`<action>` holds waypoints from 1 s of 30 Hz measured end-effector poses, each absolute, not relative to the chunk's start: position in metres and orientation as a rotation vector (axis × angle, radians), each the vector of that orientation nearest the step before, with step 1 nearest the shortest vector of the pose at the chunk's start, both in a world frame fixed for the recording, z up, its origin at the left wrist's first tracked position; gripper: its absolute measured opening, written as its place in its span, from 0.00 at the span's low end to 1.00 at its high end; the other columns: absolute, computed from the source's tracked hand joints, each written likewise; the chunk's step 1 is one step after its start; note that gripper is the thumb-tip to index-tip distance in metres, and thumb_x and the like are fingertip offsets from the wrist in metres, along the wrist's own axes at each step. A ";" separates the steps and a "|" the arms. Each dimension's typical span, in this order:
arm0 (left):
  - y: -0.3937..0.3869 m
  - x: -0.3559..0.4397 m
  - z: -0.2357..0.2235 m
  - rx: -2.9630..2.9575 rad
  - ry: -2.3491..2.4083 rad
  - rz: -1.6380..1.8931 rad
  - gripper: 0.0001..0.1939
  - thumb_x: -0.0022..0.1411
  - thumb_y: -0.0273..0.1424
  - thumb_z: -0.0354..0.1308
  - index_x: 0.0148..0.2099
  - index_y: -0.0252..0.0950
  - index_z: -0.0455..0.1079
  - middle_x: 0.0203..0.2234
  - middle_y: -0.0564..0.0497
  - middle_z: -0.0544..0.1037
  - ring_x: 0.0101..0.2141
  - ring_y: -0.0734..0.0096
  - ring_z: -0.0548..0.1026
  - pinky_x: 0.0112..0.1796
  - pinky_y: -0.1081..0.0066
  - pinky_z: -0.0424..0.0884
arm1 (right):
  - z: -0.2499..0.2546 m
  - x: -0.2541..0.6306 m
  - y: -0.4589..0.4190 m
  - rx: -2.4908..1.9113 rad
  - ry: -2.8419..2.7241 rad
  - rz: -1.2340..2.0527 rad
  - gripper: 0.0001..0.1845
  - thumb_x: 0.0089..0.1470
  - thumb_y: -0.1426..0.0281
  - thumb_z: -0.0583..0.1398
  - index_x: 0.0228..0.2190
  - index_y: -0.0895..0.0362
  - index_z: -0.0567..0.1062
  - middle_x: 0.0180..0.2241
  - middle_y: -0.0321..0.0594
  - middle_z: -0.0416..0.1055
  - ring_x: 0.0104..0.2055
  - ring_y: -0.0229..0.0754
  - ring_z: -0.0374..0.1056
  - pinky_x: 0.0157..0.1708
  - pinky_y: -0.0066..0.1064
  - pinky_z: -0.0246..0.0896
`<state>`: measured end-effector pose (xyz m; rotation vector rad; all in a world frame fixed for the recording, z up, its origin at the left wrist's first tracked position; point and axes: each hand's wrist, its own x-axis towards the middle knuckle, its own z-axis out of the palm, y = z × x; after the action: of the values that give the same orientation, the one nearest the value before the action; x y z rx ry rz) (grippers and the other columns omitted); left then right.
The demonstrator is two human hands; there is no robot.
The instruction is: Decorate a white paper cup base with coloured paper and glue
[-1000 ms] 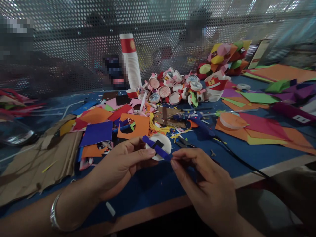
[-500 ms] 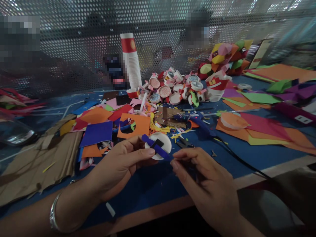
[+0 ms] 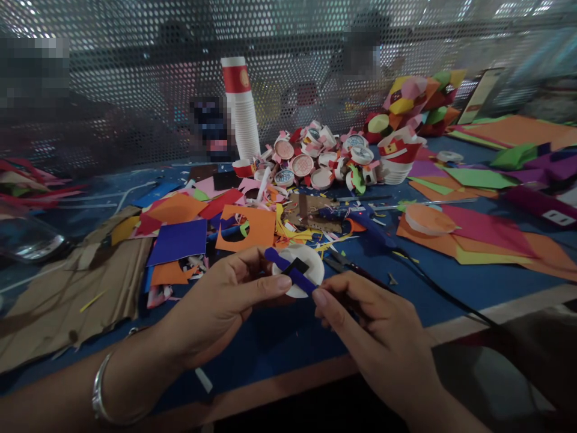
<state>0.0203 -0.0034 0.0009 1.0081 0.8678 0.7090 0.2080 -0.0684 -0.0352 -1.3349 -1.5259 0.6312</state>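
Note:
My left hand (image 3: 216,304) pinches a white paper disc (image 3: 314,264), like the bottom of a paper cup, between thumb and fingers. Across the disc lies a blue paper strip (image 3: 278,259) with a rounded end. A small black piece (image 3: 299,265) sits around or over the strip's middle; which of the two I cannot tell. Thumb and fingertips of my right hand (image 3: 383,337) are closed on the strip's lower right end. Dark-handled scissors (image 3: 349,264) lie on the table just behind my right hand.
Behind my hands are paper scraps, an orange sheet (image 3: 258,227) with a cut-out and a blue glue gun (image 3: 374,231) with its cord. Farther back are a pile of cup bottoms (image 3: 302,165) and a tall cup stack (image 3: 246,117). Cardboard (image 3: 67,313) lies left, coloured paper (image 3: 478,234) right.
Both hands and the disc sit slightly further right in the picture. My right fingers have closed over the strip's end, and the black piece is nearer the disc's middle.

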 end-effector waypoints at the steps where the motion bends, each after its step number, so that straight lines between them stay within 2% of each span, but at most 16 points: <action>1: -0.004 0.020 0.001 1.010 0.872 0.709 0.11 0.58 0.29 0.72 0.45 0.40 0.81 0.44 0.51 0.82 0.46 0.69 0.77 0.45 0.75 0.73 | -0.035 0.208 -0.068 -1.339 -1.521 0.633 0.14 0.65 0.63 0.60 0.27 0.53 0.76 0.21 0.32 0.71 0.23 0.35 0.67 0.20 0.26 0.57; 6: -0.003 0.017 0.000 0.997 0.910 0.715 0.11 0.57 0.30 0.72 0.44 0.39 0.80 0.41 0.51 0.81 0.44 0.70 0.76 0.43 0.75 0.74 | -0.037 0.210 -0.069 -1.348 -1.522 0.658 0.15 0.65 0.62 0.60 0.27 0.53 0.75 0.21 0.31 0.70 0.22 0.35 0.66 0.20 0.26 0.57; 30: -0.003 0.018 0.001 1.010 0.861 0.675 0.12 0.59 0.29 0.71 0.46 0.38 0.80 0.44 0.49 0.81 0.46 0.68 0.76 0.47 0.72 0.73 | -0.036 0.209 -0.070 -1.346 -1.480 0.712 0.17 0.65 0.60 0.60 0.26 0.54 0.76 0.21 0.33 0.71 0.21 0.35 0.67 0.20 0.27 0.58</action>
<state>0.0184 -0.0030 0.0015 1.0103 0.8607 0.6749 0.2091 -0.0700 -0.0365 -1.3464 -1.4796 0.7120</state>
